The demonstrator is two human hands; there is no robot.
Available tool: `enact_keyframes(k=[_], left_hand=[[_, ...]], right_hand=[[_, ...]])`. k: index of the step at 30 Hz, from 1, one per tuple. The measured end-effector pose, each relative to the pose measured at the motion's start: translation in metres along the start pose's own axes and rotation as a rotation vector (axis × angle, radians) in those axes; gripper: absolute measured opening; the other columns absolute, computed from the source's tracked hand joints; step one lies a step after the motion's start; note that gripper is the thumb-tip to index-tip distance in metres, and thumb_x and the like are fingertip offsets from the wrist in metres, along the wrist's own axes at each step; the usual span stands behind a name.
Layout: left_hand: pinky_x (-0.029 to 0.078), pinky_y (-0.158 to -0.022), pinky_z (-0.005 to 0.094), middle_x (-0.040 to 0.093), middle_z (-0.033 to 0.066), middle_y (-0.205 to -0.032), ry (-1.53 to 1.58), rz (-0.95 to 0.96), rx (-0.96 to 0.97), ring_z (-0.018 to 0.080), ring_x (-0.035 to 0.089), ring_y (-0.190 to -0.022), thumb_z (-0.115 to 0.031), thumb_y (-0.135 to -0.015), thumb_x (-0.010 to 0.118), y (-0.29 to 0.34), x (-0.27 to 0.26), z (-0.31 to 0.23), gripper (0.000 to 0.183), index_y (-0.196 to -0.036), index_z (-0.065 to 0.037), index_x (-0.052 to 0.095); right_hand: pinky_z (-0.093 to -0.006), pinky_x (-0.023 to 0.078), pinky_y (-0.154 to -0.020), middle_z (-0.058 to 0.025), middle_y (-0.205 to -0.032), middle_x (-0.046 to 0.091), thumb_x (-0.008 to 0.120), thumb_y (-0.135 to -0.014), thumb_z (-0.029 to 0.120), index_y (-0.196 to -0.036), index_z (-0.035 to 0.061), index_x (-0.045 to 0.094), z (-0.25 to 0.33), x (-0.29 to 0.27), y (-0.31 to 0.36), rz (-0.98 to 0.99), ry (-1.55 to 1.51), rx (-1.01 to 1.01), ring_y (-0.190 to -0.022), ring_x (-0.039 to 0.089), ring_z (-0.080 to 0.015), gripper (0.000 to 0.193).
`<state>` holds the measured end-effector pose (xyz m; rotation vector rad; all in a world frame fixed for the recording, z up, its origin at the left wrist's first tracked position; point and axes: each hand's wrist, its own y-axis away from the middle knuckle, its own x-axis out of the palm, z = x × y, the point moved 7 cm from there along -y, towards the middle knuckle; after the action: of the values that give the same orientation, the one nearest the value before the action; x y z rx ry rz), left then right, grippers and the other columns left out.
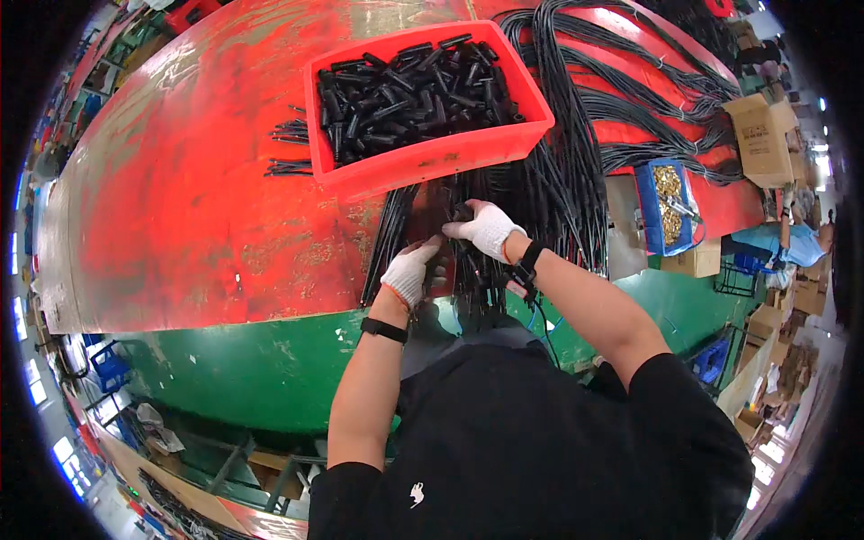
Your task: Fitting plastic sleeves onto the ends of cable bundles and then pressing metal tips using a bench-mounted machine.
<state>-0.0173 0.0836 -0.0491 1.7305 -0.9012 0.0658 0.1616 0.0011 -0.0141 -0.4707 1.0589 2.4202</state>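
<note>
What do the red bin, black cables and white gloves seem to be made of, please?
Red bin: probably moulded plastic, slightly shiny, from its even colour and thick rim. Black cables: likely a smooth plastic or rubber sheath, given their sheen and bends. White gloves: apparently matte knitted fabric, judging by their soft, snug fit.

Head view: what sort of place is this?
Most likely a factory workshop, judging by a red bin heaped with black tubular parts, long bundles of black cables on a red worktable, and a blue tray of small brass-coloured pieces.
</note>
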Motion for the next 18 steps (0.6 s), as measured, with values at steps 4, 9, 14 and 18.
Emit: enact_keyframes(k=[4,9,14,18], left_hand=[[0.055,-0.057,0.0342,0.069,0.0061,-0.086,0.015,0.024,0.015,0.0171,0.063,-0.065,-0.031,-0.104,0.072,0.003,0.002,-0.003,0.027,-0.115,-0.007,0.065],[0.055,-0.057,0.0332,0.071,0.0077,-0.09,-0.057,0.007,0.014,0.0175,0.066,-0.066,-0.03,-0.105,0.07,0.007,0.002,-0.009,0.025,-0.113,-0.006,0.066],[0.061,-0.065,0.0358,0.073,0.0099,-0.099,0.009,0.105,-0.06,0.0204,0.071,-0.076,-0.029,-0.105,0.07,0.007,0.026,0.001,0.029,-0.119,-0.005,0.066],[0.067,-0.077,0.0399,0.075,0.0106,-0.107,-0.025,0.176,0.04,0.0235,0.075,-0.091,-0.025,-0.104,0.073,0.011,0.065,0.005,0.03,-0.124,-0.004,0.066]], right_hand=[[-0.0431,0.05,-0.113,-0.0316,-0.141,0.065,0.082,-0.084,0.048,-0.147,-0.0097,0.056,0.03,-0.004,-0.004,0.012,0.174,-0.05,-0.135,0.062,-0.042,0.089],[-0.0424,0.054,-0.103,-0.0257,-0.127,0.074,0.079,-0.093,0.039,-0.136,-0.0084,0.061,0.011,-0.02,-0.021,-0.218,-0.009,-0.015,-0.12,0.07,-0.0371,0.067],[-0.0378,0.055,-0.093,-0.0164,-0.114,0.077,0.079,-0.096,0.029,-0.133,-0.0076,0.062,-0.012,-0.018,0.009,-0.299,-0.538,0.069,-0.104,0.073,-0.0263,0.055],[-0.0342,0.054,-0.078,-0.0057,-0.094,0.071,0.077,-0.1,0.027,-0.118,0.003,0.067,-0.01,-0.014,0.035,-0.536,-0.483,-0.073,-0.084,0.064,-0.0145,0.032]])
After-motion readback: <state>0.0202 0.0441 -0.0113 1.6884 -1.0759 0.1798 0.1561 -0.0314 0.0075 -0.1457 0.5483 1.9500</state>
